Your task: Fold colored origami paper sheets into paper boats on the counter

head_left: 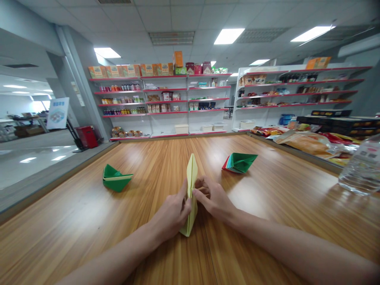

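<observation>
A long piece of folded yellow paper (192, 168) stands between my hands in the middle of the table, pointed at its far end, with a seam down its length. My left hand (172, 213) grips its left side, thumb on top near the seam. From the right, my right hand (215, 198) pinches the paper's edge by the middle, thumb and fingertips bent toward it. Farther off on the left sits a green paper boat (117, 183) with a yellowish layer. Beyond my right hand lie nested paper boats (240, 162), green inside with red and pale blue layers.
A clear plastic bottle (362, 166) stands at the table's right edge. Snack packets (311, 142) and dark boxes (332, 123) are heaped past that edge. Shelves of goods (166, 95) line the back, and a red bin (86, 136) is at left. The wooden table (89, 237) spans the foreground.
</observation>
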`<state>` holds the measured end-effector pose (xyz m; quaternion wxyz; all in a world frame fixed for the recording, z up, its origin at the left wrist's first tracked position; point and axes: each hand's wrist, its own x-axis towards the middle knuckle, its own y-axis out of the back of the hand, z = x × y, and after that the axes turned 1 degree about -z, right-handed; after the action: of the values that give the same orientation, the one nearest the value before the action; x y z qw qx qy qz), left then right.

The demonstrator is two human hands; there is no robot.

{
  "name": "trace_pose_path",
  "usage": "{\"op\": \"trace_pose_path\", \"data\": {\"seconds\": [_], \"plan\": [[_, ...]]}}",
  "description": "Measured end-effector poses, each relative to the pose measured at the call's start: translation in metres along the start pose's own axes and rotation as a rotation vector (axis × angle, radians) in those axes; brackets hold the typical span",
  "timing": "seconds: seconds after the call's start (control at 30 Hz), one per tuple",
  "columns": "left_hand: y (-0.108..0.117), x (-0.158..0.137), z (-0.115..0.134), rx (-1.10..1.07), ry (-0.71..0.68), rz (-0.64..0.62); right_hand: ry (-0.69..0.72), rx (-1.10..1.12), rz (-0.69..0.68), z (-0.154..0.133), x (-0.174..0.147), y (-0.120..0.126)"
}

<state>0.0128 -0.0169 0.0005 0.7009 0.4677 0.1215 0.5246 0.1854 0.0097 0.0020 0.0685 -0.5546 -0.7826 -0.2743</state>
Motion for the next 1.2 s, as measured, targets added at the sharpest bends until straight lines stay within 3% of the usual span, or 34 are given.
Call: {"op": "trace_pose_path", "data": {"seconds": [0.17,0.4,0.67,0.83,1.0,1.2], "plan": [[0.001,0.0,-0.001,-0.07,-0.004,-0.011,-0.034,0.059,-0.02,-0.003,-0.001,0.0],[0.003,0.003,0.0,-0.001,-0.015,-0.031,-0.02,0.097,-0.046,0.0,0.0,0.0],[0.001,0.004,0.0,0.078,-0.002,-0.021,0.0,0.003,0.074,-0.005,0.0,-0.004],[0.002,0.004,-0.003,0.097,0.015,0.102,0.028,-0.012,0.159,-0.007,0.0,-0.005],[0.011,0.003,0.013,0.019,0.039,0.289,0.149,-0.094,0.213,-0.009,-0.002,-0.005],[0.016,0.004,0.028,-0.214,0.084,0.275,0.248,-0.129,0.185,-0.016,-0.006,-0.007]]}}
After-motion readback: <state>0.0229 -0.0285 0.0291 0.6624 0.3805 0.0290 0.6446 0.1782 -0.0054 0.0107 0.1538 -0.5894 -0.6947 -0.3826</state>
